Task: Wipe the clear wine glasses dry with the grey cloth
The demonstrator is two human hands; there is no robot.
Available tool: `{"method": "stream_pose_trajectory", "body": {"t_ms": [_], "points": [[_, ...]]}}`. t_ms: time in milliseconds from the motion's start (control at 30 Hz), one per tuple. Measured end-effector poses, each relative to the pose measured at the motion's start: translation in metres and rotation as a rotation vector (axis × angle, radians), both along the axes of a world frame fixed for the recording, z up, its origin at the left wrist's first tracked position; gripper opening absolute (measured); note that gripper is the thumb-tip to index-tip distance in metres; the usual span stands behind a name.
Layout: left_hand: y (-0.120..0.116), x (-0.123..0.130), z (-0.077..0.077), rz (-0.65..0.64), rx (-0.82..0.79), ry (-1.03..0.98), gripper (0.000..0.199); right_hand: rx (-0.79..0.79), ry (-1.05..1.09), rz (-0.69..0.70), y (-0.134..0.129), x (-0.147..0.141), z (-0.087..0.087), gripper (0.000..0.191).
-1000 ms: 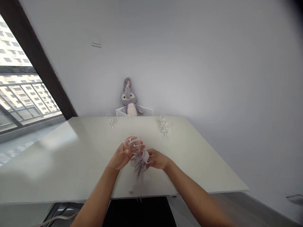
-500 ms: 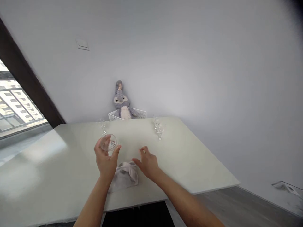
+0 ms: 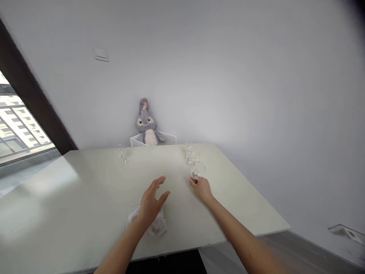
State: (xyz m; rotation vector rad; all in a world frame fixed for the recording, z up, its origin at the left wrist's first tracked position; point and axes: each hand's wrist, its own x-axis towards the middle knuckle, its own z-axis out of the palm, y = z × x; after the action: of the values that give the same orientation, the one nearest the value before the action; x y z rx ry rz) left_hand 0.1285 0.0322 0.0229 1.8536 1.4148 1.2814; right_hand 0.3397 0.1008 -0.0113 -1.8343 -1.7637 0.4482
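My right hand (image 3: 202,188) pinches a clear stemmed glass (image 3: 198,168) low down, at the near end of a group of similar glasses (image 3: 189,152) on the right part of the pale table (image 3: 94,198). Nothing is in my left hand (image 3: 152,199), which hovers over the table with thumb and fingers apart. Below it, partly hidden by the hand and wrist, lies a crumpled light grey cloth (image 3: 158,226). Another stemmed glass (image 3: 122,154) stands upright by itself near the back left edge.
Behind the table's far edge, a grey and white plush toy (image 3: 149,131) sits in a white perforated basket (image 3: 170,139) against the wall. A window with a dark frame (image 3: 31,83) is at the left. The table's right edge slants toward the floor.
The glass has gone from my left hand to my right hand and over to the group on the right. My left hand has moved right, and its fingers are apart.
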Motion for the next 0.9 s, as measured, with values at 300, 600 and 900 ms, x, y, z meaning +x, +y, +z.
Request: {"method": "stream_pose_trajectory", "body": {"t_ms": [300, 600, 900], "points": [[0.002, -0.022, -0.051, 0.035, -0.106, 0.123, 0.024, -0.158, -0.157, -0.113, 0.028, 0.024, -0.016, 0.033], [-0.001, -0.020, -0.046, 0.004, -0.139, 0.077, 0.023, -0.132, -0.170, -0.075, 0.033, 0.025, -0.017, 0.032], [0.005, -0.027, -0.042, 0.220, -0.156, -0.411, 0.026, -0.120, -0.327, -0.028, -0.018, 0.032, 0.007, 0.020]]}}
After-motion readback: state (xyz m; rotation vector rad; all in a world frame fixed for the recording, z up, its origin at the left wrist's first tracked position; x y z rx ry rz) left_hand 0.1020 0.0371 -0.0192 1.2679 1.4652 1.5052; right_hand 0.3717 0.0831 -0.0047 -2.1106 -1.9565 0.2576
